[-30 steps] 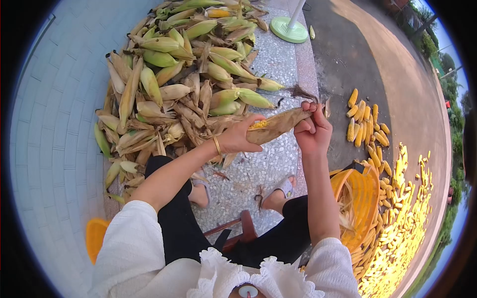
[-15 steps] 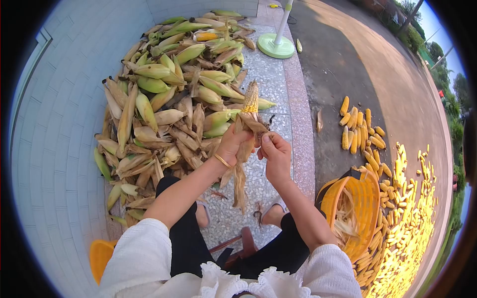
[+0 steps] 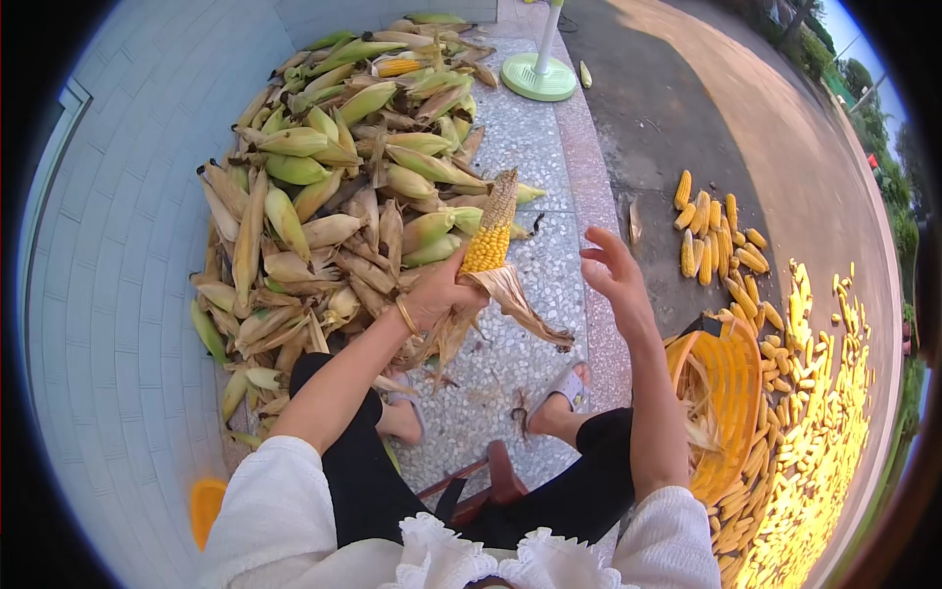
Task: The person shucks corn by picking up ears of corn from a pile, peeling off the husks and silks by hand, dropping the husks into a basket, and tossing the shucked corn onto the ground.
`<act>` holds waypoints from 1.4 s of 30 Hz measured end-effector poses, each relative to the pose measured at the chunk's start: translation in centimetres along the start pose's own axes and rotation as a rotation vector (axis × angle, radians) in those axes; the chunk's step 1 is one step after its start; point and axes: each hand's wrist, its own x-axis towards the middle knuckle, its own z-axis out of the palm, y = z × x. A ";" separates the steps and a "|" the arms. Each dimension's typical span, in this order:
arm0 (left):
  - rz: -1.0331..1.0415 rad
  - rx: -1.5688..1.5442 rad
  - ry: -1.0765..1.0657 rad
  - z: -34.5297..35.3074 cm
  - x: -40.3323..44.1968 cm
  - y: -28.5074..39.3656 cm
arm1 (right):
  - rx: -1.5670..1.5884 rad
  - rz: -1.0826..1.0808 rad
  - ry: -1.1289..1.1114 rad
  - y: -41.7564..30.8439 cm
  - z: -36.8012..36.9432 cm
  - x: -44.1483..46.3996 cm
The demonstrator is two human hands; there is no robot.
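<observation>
My left hand [image 3: 444, 294] is wrapped round the lower part of an ear of corn [image 3: 488, 243]. The ear points up and away from me, its yellow kernels bare and its tip brownish and sparse. Dry husk [image 3: 525, 309] hangs peeled back from its base, some drooping to the right and some below my palm. Off to the right, apart from the ear, my right hand [image 3: 618, 280] is raised with fingers spread and nothing in them. A large heap of unhusked corn [image 3: 334, 196], green and brown, lies just beyond and left of my left hand.
An orange basket [image 3: 741, 393] holding pale husks stands by my right arm. Husked yellow cobs [image 3: 814, 422] are spread over the ground at right, with a smaller group [image 3: 708, 240] farther off. A pale green round stand base [image 3: 538, 77] is ahead; a tiled wall [image 3: 147, 245] runs along the left.
My right hand has let go of the husk and moved right, its fingers opening. The husk is pulled down, baring more yellow kernels. My left hand has shifted slightly left and down with the ear.
</observation>
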 end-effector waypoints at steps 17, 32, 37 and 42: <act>-0.158 -0.377 0.710 -11.6 1.6 -1.2 | -0.864 -0.163 -0.434 1.0 15.0 -3.3; 0.257 -0.127 0.245 0.2 -0.1 3.1 | -0.149 0.047 -0.470 4.9 11.5 -0.8; 0.244 -0.169 0.365 -0.8 1.3 1.4 | -0.077 0.289 -0.282 6.6 14.9 -0.6; 0.244 -0.019 0.525 -0.1 1.4 -2.2 | -0.571 0.112 -0.205 4.7 14.5 -1.1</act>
